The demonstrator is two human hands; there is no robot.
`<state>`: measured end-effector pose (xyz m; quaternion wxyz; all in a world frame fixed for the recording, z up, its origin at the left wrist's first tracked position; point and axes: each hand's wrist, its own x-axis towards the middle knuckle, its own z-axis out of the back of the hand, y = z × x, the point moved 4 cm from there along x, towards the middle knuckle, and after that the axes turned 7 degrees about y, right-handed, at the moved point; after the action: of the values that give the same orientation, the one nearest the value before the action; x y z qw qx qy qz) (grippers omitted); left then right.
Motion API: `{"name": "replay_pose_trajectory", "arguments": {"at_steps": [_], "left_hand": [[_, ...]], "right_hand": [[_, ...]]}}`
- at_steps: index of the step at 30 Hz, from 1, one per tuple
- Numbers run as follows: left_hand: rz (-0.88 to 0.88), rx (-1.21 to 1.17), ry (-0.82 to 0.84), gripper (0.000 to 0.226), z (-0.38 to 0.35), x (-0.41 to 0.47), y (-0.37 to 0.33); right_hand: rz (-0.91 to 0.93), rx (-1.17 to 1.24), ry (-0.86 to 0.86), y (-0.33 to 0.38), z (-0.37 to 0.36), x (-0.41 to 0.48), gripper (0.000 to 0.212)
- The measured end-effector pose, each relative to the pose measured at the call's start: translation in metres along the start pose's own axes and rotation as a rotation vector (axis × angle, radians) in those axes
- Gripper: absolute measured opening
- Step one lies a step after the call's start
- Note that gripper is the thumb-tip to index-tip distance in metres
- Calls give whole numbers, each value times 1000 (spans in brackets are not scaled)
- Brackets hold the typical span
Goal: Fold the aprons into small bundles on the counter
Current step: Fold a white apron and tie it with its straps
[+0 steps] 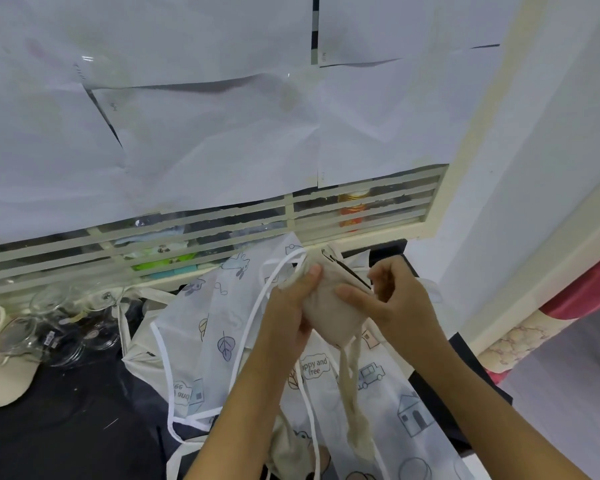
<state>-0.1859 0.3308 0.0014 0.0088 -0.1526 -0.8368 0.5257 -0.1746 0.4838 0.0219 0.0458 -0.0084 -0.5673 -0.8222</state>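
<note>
Aprons [413,410] were seen at the lower middle of the view, one spread out and one bundled. At eight o'clock, clear glass jars [49,327] were crowded on the dark surface [66,427]. Toward six o'clock a white printed apron [201,320], patterned with leaves, houses and a truck, was spread over the surface, and its white tie [253,323] was looped up toward the hands. Over it, a beige apron bundle [333,317] was held between both hands. The left hand [288,306] was wrapped round the bundle's nine o'clock side, with the thumb pressed on top and the fingers curled beneath. The right hand [395,299] was closed on its three o'clock side, with the index finger laid across the cloth and the other fingers curled at a dark-trimmed edge. Beige straps [350,393] were seen hanging from the bundle toward six o'clock. At twelve o'clock, a cream window grille [291,216] was largely covered by white paper sheets [187,133]. An orange jar [352,209] was glimpsed behind the slats.
</note>
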Motion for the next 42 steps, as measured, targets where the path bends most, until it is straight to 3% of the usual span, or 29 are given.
{"name": "replay_pose_trajectory", "arguments": {"at_steps": [3, 5, 10, 15, 20, 22, 27, 29, 31, 33, 35, 37, 39, 42], "left_hand": [[81, 30, 60, 50, 0, 3, -9], [100, 69, 63, 49, 2, 5, -12], [112, 205, 159, 46, -2, 4, -14], [182, 326, 216, 51, 2, 0, -27], [-21, -47, 93, 50, -21, -3, -27], [-25, -137, 23, 48, -27, -7, -26], [41, -5, -71, 56, -15, -11, -36], [12, -5, -159, 45, -11, -14, -39], [-20, -41, -207, 30, -14, -16, -42], [-52, -80, -284, 20, -16, -16, -43], [-101, -99, -386, 13, -11, -13, -44], [-167, 55, -493, 11, 1, -11, -50], [-186, 334, -505, 12, 7, -10, -57], [-55, 722, -333, 19, 3, -8, -59]], "right_hand": [[14, -1, 170, -1, -7, 0, 45], [23, -34, 188, 0, -8, -2, 56], [26, -42, 204, -1, -8, -2, 46], [49, -53, 367, 12, 6, 9, 34], [139, -27, 197, 29, 10, 21, 39], [162, -29, 158, 34, 4, 22, 41], [160, -78, 304, 30, -9, 14, 49], [153, 9, 298, 28, -15, 8, 52], [66, 244, 374, 24, -30, -2, 39], [-10, 292, 461, 20, -46, -12, 29], [0, 89, 364, 13, -49, -16, 16], [108, -270, 262, 14, -44, -16, 32], [224, -523, 323, 26, -43, -18, 35], [300, -690, 529, 49, -32, -16, 23]]}}
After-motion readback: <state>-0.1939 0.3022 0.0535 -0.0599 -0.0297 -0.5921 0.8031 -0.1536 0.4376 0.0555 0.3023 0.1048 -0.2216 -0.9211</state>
